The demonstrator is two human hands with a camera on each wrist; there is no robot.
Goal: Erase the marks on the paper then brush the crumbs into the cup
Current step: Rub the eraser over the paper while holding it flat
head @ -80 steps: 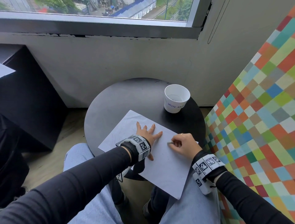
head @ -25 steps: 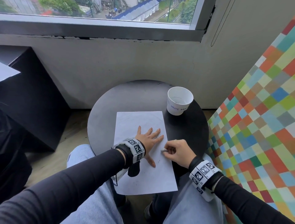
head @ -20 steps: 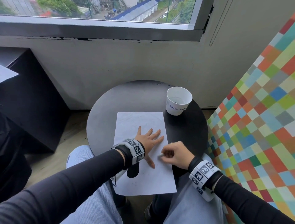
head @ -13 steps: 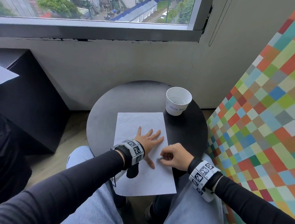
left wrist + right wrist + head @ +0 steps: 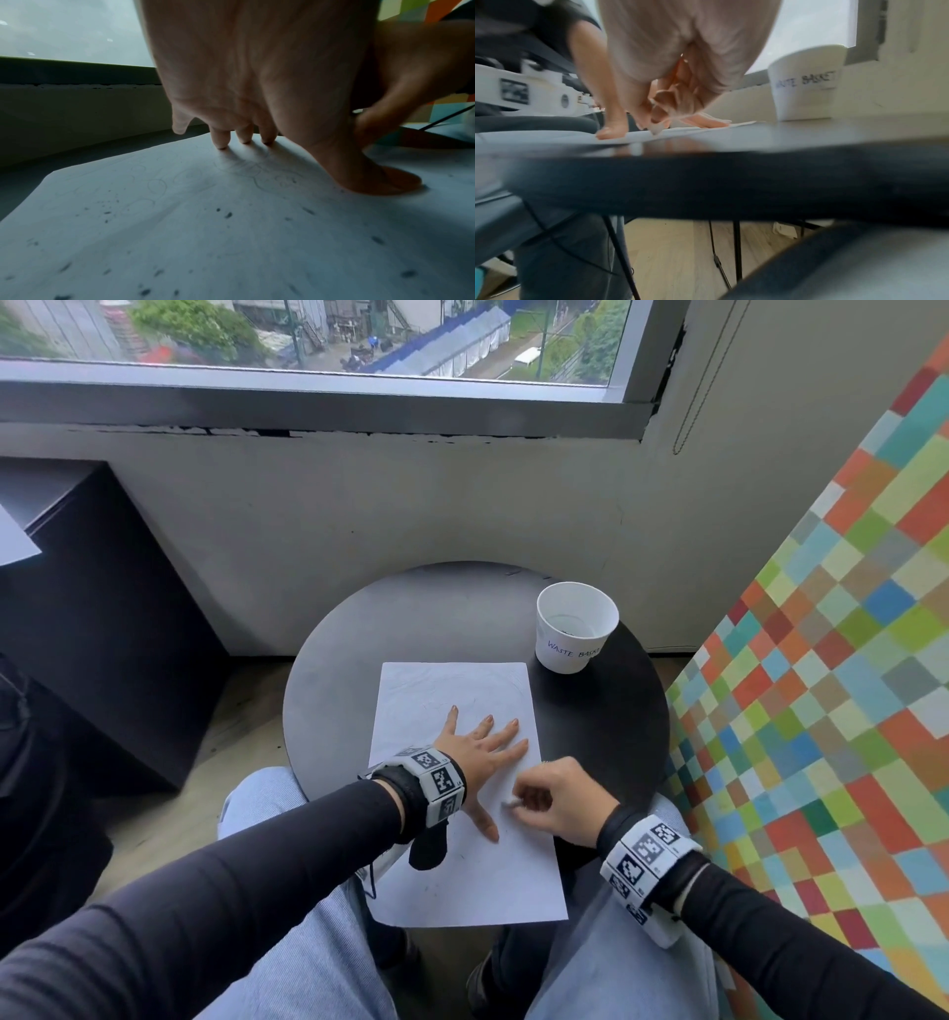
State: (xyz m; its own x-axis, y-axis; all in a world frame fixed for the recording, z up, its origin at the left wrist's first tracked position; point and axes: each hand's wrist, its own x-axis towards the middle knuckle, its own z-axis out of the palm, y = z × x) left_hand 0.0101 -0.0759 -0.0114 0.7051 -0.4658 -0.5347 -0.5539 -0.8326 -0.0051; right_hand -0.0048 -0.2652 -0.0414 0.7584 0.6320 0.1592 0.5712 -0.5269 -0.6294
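White paper (image 5: 462, 865) overhangs the round counter (image 5: 339, 690) at its near edge. Left hand (image 5: 480, 752) presses flat, fingers spread; right hand (image 5: 557, 801) pinches eraser (image 5: 510, 804). Cup (image 5: 575, 629) well apart.

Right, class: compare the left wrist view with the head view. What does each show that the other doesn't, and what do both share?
Left wrist only: dark crumbs and faint pencil marks on the paper.

Head only: the cup, the round table, the eraser pinched by the right hand.

Both: the left hand flat on the paper.
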